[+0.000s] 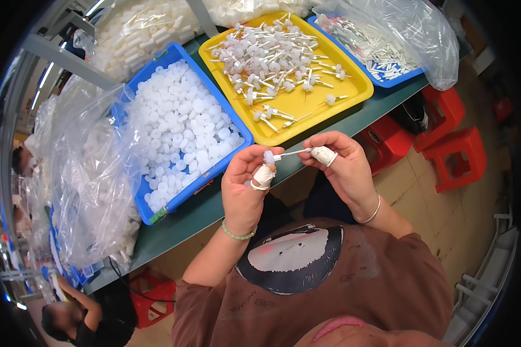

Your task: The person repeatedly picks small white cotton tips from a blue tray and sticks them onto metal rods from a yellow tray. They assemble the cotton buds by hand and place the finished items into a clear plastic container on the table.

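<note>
Washer point(268, 157) and stem point(294, 152) are seemingly being joined, left hand point(243, 191) pinching the washer, right hand point(348, 169) the stem's far end; the next move is probably needing straight, steady tension.

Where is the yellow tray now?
In the head view, the yellow tray sits upper centre, between the blue tray of discs on its left and another blue tray on its right, beyond the right hand.
</note>
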The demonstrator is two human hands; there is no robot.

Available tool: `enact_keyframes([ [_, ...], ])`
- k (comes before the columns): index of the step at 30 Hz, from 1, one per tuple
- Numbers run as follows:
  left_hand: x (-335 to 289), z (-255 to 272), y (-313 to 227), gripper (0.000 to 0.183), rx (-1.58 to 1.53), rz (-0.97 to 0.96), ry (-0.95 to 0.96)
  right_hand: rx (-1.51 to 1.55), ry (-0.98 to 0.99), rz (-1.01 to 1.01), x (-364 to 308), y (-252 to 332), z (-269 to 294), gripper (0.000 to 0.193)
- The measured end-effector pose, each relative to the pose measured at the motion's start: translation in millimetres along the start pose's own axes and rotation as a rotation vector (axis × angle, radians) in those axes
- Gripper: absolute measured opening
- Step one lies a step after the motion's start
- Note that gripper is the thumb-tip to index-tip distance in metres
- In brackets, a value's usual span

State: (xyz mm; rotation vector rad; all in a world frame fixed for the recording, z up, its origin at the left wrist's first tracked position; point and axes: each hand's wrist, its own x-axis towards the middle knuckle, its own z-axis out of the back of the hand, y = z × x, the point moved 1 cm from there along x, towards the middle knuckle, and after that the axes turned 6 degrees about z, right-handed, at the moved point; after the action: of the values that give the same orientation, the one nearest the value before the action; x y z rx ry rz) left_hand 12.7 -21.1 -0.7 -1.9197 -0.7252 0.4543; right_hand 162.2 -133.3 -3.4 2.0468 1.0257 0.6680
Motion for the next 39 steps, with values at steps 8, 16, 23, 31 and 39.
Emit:
enact_keyframes([
  [8, 2, -2, -2, 0.03, -0.015, 0.065, 0.061, -0.588, 0.132, 0.39, 1, 1, -11, 0.02],
  [16, 2, 1, 0, 0.026, 0.007, 0.103, 0.054, -1.165, 0.285, 1.012, 9, 15, -23, 0.03],
  [23, 3, 4, 2, 0.028, 0.025, 0.075, 0.058, -0.391, 0.041, 0.141, 9, 6, -21, 0.023],
  [31, 3, 1, 1, 0.032, 0.057, 0.102, 0.046, -1.171, 0.223, 0.836, 7, 14, -23, 0.029],
  [39, 5, 3, 0, 0.038, 0.085, 0.126, 0.089, -0.994, 0.24, 0.443, 8, 21, -15, 0.015],
])
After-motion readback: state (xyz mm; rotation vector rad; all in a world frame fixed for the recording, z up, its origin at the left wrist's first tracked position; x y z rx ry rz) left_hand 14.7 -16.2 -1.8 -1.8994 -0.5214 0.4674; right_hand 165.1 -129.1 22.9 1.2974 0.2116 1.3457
